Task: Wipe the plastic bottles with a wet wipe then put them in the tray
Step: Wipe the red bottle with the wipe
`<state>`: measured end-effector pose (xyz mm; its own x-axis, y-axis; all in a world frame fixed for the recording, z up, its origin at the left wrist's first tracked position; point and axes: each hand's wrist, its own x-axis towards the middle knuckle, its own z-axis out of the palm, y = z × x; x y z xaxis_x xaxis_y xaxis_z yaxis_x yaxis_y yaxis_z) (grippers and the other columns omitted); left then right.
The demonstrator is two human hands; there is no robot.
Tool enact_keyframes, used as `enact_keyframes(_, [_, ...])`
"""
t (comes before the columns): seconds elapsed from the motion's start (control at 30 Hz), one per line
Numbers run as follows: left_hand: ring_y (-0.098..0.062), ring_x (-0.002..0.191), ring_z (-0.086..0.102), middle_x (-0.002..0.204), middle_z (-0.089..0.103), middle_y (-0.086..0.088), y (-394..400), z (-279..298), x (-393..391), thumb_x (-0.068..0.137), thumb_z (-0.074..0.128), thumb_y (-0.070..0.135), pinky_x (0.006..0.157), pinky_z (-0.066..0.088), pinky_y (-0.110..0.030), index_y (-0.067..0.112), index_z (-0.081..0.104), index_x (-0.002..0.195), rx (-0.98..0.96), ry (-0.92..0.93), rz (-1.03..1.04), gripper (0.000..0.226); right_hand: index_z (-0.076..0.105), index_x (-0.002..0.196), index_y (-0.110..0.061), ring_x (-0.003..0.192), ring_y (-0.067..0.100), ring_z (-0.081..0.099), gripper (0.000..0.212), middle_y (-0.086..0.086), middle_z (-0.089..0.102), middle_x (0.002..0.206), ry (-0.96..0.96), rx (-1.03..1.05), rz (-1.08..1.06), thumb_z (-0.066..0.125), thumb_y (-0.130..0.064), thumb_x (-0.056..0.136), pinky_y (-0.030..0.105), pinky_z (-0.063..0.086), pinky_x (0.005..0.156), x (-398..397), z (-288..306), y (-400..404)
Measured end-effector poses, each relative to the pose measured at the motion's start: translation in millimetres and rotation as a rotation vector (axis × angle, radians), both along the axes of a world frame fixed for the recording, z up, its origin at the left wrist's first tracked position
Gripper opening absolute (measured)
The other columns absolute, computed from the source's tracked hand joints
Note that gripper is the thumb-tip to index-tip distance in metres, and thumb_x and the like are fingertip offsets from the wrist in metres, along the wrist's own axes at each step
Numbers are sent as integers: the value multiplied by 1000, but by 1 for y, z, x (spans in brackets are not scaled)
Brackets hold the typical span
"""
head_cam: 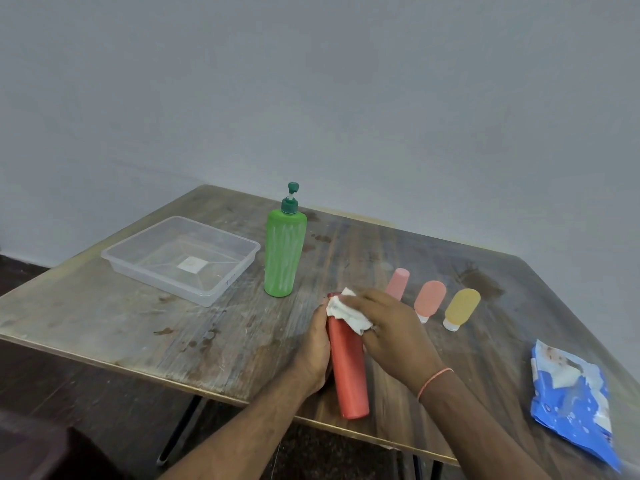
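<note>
my left hand (313, 344) had its grip closed around the long red plastic bottle (347, 368), holding it tilted just above the near edge of the scratched wooden counter (214, 327). my right hand (388, 327) had its grip closed on the crumpled white wet wipe (344, 310) and pressed it on the top end of the bottle.

the bottom of the bottle hung past the counter edge, so i thought it could drop to the floor if the wet plastic slipped in my left hand. rubbing hard could also push it out.

the clear plastic tray (194, 296) sat on the far left with nothing in it. the tall green pump bottle (284, 252) stood just beside it. three small squeeze bottles (430, 299) lay behind my right hand. the blue wipes pack (571, 396) lay on the right.

the counter was stained and worn. the wall (311, 98) behind was plain grey.
</note>
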<state>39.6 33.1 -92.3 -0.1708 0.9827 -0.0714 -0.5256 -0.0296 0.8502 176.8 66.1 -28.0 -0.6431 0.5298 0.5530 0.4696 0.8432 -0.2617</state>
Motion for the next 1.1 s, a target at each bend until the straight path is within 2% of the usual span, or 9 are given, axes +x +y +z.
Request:
enact_keyframes(0.17, [-23, 96, 76, 100, 79, -13, 3, -3, 0, 113, 29, 37, 83, 59, -34, 12, 78, 108, 16, -40, 10, 55, 79, 122, -19, 91, 24, 70, 38, 0, 69, 105, -112, 128, 30, 75, -4, 87, 33, 58, 70, -1, 1, 2])
enact_keyframes(0.27, [-22, 86, 74, 86, 77, -11, 4, -3, 0, 113, 31, 32, 74, 61, -30, 15, 81, 87, 7, -93, 6, 58, 81, 114, -22, 88, 19, 64, 37, -2, 68, 102, -197, 203, 55, 70, -9, 81, 24, 43, 69, -1, 6, -8])
enact_keyframes(0.4, [-20, 87, 77, 91, 78, -13, 3, -1, 0, 112, 32, 37, 77, 61, -29, 12, 83, 91, -16, -127, -63, 61, 76, 109, -26, 88, 20, 56, 34, -6, 59, 105, -352, 176, 49, 55, -22, 83, 35, 50, 68, 0, 5, -21])
enact_keyframes(0.47, [-19, 91, 77, 95, 79, -12, 2, -1, -1, 112, 32, 41, 82, 61, -29, 14, 86, 91, -21, -124, -99, 63, 74, 108, -26, 89, 20, 54, 36, -7, 56, 105, -395, 162, 44, 49, -26, 83, 34, 49, 71, 2, 4, -26])
enact_keyframes(0.6, [-20, 97, 76, 104, 78, -11, -1, 1, -1, 105, 41, 50, 87, 59, -29, 13, 82, 107, -31, -138, -137, 55, 74, 104, -29, 86, 14, 49, 29, -10, 54, 101, -436, 185, 20, 56, -28, 81, 22, 34, 73, 7, 3, -36])
enact_keyframes(0.7, [-19, 89, 74, 96, 76, -8, 0, -1, -2, 107, 37, 50, 82, 58, -30, 13, 75, 113, -26, -135, -169, 54, 75, 108, -28, 85, 16, 52, 30, -9, 55, 101, -438, 175, 36, 60, -27, 82, 27, 48, 72, 12, -2, -42])
enact_keyframes(0.8, [-18, 77, 70, 87, 71, -8, -2, -1, -1, 110, 32, 51, 74, 58, -30, 11, 70, 115, -35, -123, -176, 55, 74, 115, -29, 89, 17, 55, 35, -10, 56, 104, -450, 152, 55, 61, -28, 83, 28, 51, 73, 18, -6, -51])
enact_keyframes(0.93, [-16, 77, 67, 91, 70, -9, 1, -1, 1, 108, 35, 51, 72, 58, -29, 8, 65, 124, -38, -113, -139, 54, 74, 117, -31, 93, 17, 55, 40, -10, 57, 108, -479, 121, 63, 59, -29, 80, 27, 54, 73, 28, -15, -64])
enact_keyframes(1.1, [-26, 78, 67, 98, 70, -12, 3, -6, 2, 103, 41, 59, 73, 58, -38, 11, 68, 128, -28, -125, -152, 60, 74, 116, -32, 94, 19, 58, 40, -11, 56, 108, -503, 112, 77, 62, -27, 79, 27, 56, 70, 42, -29, -79])
